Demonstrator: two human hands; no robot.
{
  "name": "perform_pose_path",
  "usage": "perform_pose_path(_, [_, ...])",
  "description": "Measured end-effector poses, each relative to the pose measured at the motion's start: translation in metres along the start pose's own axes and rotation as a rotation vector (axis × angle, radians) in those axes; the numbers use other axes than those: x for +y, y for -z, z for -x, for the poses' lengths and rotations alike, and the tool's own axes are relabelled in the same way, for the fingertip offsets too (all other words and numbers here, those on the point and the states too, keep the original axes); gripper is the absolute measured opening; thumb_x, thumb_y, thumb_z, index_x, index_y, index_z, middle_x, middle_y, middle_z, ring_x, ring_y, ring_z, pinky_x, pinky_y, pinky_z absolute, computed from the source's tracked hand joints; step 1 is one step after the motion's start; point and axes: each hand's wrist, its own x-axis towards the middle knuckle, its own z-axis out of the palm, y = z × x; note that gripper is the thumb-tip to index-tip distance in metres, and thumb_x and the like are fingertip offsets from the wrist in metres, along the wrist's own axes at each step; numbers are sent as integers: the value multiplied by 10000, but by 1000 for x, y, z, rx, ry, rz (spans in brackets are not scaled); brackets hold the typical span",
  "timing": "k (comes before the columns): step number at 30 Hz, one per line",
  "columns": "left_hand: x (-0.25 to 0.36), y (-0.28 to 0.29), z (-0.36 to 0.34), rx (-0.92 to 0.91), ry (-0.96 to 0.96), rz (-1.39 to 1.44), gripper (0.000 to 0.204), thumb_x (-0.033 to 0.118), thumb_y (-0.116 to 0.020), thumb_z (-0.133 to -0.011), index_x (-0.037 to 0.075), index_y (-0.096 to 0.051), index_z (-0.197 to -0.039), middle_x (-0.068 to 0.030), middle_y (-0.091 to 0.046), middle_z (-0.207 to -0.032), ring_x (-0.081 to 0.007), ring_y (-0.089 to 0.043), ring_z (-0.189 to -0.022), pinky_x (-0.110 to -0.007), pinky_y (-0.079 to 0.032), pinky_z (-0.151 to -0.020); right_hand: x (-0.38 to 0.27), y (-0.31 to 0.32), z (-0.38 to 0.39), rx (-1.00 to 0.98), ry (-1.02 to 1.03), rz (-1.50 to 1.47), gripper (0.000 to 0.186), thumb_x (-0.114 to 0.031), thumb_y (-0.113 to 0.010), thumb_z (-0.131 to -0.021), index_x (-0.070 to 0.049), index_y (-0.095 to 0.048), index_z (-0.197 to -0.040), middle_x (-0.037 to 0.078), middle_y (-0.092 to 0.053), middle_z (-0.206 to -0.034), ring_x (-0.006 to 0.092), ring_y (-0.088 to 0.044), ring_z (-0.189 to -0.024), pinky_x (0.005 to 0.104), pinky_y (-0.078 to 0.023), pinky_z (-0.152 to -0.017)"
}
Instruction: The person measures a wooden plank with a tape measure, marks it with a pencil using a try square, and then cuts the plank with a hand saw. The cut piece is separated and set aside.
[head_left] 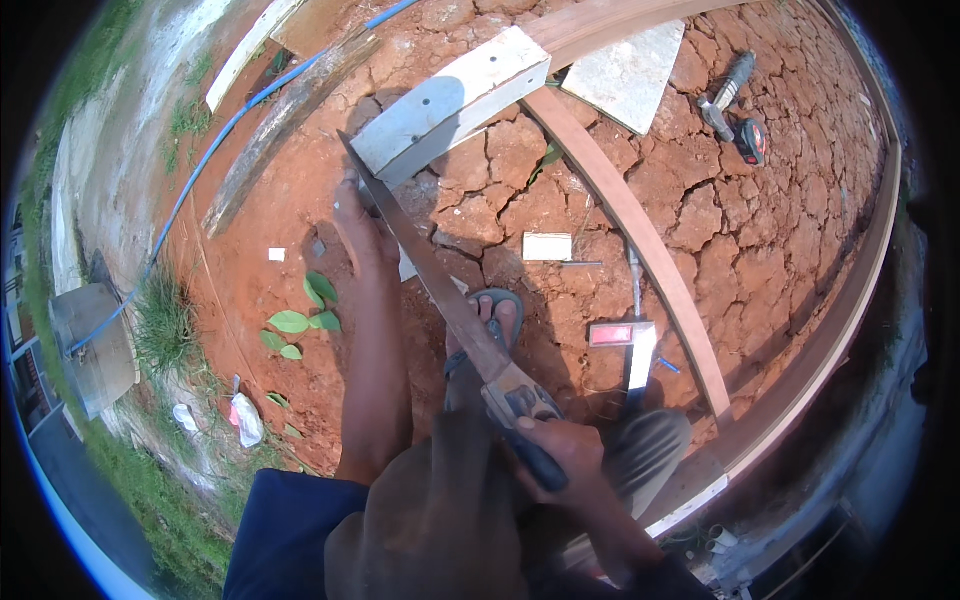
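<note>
Right hand [560,450] closed around the dark handle of a handsaw [440,280], whose long blade runs up and to the left across the cracked red ground [780,220] to the near end of a pale grey-white timber block [450,100]. Left hand [358,235] pressed flat, fingers extended, on the ground just beside that end of the block and touching the blade's left side; it grips nothing. The block lies across a curved reddish wooden frame [640,240]. A sandalled foot [495,315] rests under the blade. A square [635,345] lies just right of the foot; a hammer [725,95] and tape measure [752,140] lie well apart, toward the upper right.
</note>
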Motion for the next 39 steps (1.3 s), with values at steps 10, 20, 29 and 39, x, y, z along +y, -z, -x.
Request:
perform_pose_path(10, [-3, -4, -4, 5, 54, 122, 336, 364, -576, -1011, 51, -645, -1108, -42, -653, -907, -138, -617, -765, -298, -507, -623, 2, -2, 10, 27, -29, -6, 661, -53, -802, -728, -105, -618, -1361, 162, -747, -951, 326, -755, -812, 402, -613, -713])
perform_pose_path(20, [-6, -8, 1, 30, 18, 99, 294, 362, -585, -999, 84, -646, -1073, -9, -646, -851, -104, -599, -740, -272, -480, -612, 11, -13, -1, 26, -61, -6, 673, -42, -813, -717, -137, -610, -1351, 147, -747, -946, 310, -754, -818, 397, -609, -729])
perform_pose_path(29, [-5, -1, -3, -97, 35, 134, 340, 417, -561, -999, 95, -635, -1079, -22, -641, -839, -139, -607, -771, -277, -513, -677, 2, -16, -51, -7, -118, 26, 597, -84, -773, -771, -106, -611, -1345, 150, -746, -1020, 333, -748, -841, 416, -614, -748])
perform_pose_path(39, [-1, -3, 1, 23, 32, 36, 367, 427, -580, -987, 78, -643, -1083, -28, -646, -879, -119, -583, -763, -303, -474, -654, 14, -17, -17, 17, -43, 46, 615, -68, -789, -757, -69, -603, -1343, 175, -757, -1046, 336, -764, -863, 385, -619, -725])
